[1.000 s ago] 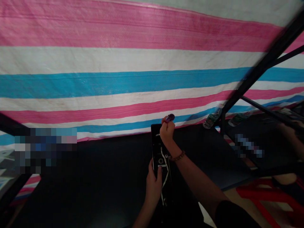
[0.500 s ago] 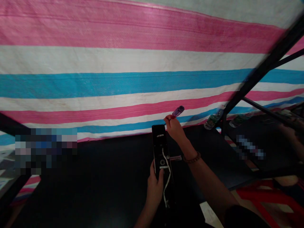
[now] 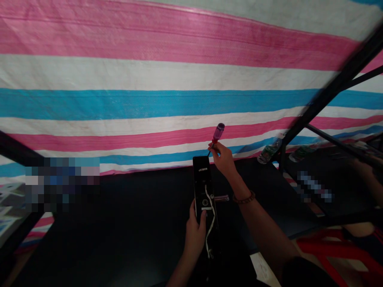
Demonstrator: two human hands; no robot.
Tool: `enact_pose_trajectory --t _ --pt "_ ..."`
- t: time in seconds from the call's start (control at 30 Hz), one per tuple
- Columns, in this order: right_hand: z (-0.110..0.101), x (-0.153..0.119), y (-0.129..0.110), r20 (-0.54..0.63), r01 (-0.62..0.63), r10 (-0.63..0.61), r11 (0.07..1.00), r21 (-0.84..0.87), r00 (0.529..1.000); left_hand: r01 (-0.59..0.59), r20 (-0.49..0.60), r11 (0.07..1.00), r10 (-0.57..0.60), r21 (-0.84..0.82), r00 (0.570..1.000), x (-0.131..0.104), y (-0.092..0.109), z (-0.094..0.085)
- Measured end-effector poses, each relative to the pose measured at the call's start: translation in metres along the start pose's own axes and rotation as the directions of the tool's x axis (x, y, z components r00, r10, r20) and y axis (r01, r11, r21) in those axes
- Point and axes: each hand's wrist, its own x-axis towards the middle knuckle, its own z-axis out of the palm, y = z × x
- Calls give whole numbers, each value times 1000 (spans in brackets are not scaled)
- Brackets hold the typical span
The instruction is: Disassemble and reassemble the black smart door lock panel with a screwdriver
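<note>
A long black lock panel (image 3: 202, 175) with a round fitting, a white cable (image 3: 213, 223) and a metal handle (image 3: 222, 198) on its right side is tilted up over the dark table. My left hand (image 3: 196, 231) grips its left edge, thumb on the face below the round fitting. Above the panel's top right corner, my right hand (image 3: 223, 157) pinches a screwdriver (image 3: 218, 132) with a purple and red handle. The handle points up and the dark shaft slants down toward the corner; whether the tip touches is unclear.
The black table (image 3: 119, 223) meets a striped sheet (image 3: 149, 103) behind. Bottles (image 3: 268, 151) stand near a black metal frame (image 3: 317, 101) on the right. Beyond it are another person's arm (image 3: 366, 173) and a red stool (image 3: 329, 247). Papers (image 3: 10, 203) lie at far left.
The screwdriver has swung more upright, and its shaft now shows below my right fingers. My left hand still holds the panel, which has barely shifted.
</note>
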Motion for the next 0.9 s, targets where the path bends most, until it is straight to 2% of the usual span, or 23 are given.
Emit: enact_pose_trajectory --t 0.1,0.23,0.37,0.43,0.57,0.9 --pt "7 -1 2 -63 -37 37 999 11 997 16 2 1000 -16 10 1000 0 0 0" --pt "8 -1 1 -126 -20 13 998 -54 992 25 17 1000 -25 12 1000 0 3 0" --pt "5 -2 -3 -162 -75 84 995 60 983 26 24 999 -27 22 999 0 5 -1" --pt "4 -3 -5 -155 -95 110 990 101 982 26 22 999 -27 18 999 0 5 0" --pt "4 -6 -6 -94 -59 67 994 92 993 28 14 1000 -28 -1 1000 0 4 0" --pt "-1 -10 4 -154 -31 45 995 90 987 12 8 1000 -12 0 1000 0 3 0"
